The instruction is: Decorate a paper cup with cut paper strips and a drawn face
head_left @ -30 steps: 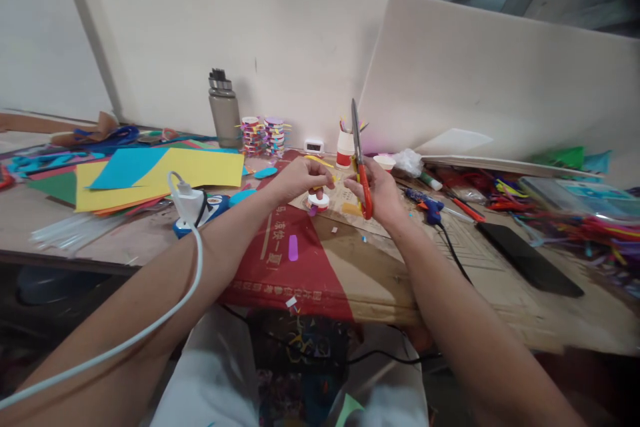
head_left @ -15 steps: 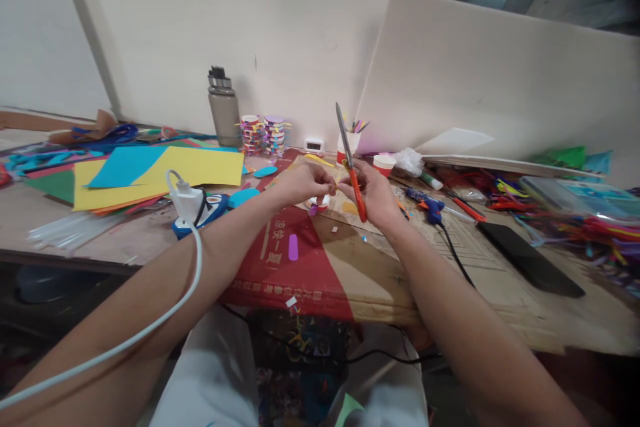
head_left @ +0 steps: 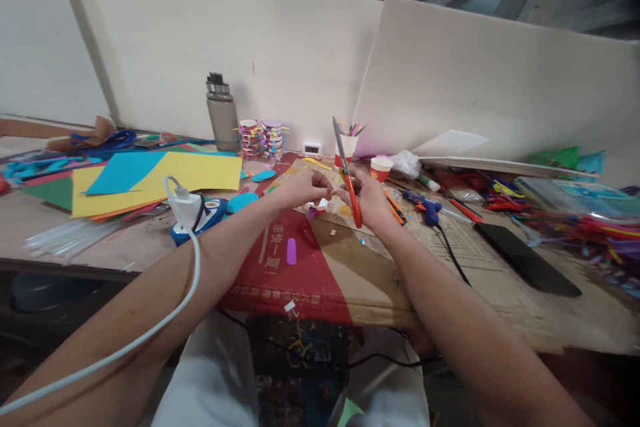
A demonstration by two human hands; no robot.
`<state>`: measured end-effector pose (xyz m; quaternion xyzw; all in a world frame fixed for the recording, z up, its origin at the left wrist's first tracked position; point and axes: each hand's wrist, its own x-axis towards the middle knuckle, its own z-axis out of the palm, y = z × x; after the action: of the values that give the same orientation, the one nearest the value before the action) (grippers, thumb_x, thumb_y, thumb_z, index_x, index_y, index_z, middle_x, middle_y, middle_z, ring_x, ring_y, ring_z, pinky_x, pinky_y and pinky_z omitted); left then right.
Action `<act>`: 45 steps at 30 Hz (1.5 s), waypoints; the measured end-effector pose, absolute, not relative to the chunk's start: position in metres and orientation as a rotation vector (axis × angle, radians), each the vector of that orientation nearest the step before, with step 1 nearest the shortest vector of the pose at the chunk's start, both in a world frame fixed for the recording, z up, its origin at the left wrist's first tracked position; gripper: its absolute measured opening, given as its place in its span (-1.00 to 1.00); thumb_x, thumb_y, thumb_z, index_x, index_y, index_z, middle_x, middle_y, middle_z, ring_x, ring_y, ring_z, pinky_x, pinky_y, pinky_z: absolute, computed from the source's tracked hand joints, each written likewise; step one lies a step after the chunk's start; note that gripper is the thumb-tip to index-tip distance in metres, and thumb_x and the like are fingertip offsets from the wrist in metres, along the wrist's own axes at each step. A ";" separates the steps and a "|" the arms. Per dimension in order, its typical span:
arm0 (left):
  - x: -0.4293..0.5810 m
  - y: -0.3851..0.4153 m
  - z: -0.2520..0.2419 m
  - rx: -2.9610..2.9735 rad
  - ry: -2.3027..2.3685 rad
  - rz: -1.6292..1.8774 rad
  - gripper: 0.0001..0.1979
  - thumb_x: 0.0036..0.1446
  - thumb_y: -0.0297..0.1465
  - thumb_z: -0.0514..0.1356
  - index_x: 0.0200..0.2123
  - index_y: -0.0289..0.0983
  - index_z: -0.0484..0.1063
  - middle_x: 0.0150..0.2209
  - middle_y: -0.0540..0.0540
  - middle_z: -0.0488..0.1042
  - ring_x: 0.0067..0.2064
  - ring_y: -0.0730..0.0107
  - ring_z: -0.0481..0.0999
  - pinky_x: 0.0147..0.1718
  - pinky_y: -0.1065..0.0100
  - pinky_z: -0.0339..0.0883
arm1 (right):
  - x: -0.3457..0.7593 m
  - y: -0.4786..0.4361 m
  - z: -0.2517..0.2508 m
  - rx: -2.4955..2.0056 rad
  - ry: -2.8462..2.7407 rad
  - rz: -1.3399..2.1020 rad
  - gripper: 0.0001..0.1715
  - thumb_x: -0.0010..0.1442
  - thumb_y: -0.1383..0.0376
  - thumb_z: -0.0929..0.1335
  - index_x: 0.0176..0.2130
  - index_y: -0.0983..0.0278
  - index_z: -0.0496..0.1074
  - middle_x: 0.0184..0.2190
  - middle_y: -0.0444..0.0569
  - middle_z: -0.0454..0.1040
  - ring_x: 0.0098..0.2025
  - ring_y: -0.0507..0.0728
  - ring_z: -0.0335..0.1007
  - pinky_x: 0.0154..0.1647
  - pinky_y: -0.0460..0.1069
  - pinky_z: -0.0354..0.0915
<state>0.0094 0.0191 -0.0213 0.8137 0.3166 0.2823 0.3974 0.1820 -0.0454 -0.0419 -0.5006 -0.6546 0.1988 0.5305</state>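
Note:
My left hand (head_left: 306,188) is bent over the cardboard with thumb and fingertips pinched together; whatever they hold is too small to make out. Scissors (head_left: 352,195) with red handles rest in my right hand (head_left: 371,200), their blades pointing up and away from me. The right fingertips come close to the left ones. Just beneath the left hand sits a small white round paper piece (head_left: 318,205) with a purple bit on its side, partly covered by the fingers. A purple paper strip (head_left: 291,251) lies nearer me on the red printed cardboard (head_left: 300,280).
Two stacks of decorated paper rings (head_left: 273,140) stand by a grey bottle (head_left: 223,113). Coloured sheets (head_left: 205,172) and a power strip (head_left: 213,210) lie left. Rightward are a paper cup (head_left: 381,168), a blue glue gun (head_left: 425,205) and a black phone (head_left: 525,257). A white cable crosses my left forearm.
The view has shifted slightly. My fingertips have moved a little apart, and the scissors have turned slightly in my right hand.

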 end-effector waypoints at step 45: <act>0.026 0.008 -0.034 1.165 0.554 0.928 -0.66 -0.26 -0.34 0.49 -0.47 -0.38 0.44 -0.51 -0.01 0.47 -0.57 0.67 0.30 -0.59 0.54 0.13 | 0.157 -0.045 -0.041 -0.929 -1.079 0.645 -0.52 -0.14 0.03 0.51 -0.39 0.23 0.29 -0.54 -0.22 0.32 -0.55 -0.03 0.21 -0.55 -0.09 0.24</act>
<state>0.0265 0.0078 -0.0343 0.5229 0.2489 0.4168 0.7006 0.1573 -0.0451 -0.0406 -0.4188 -0.4863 0.2905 0.7097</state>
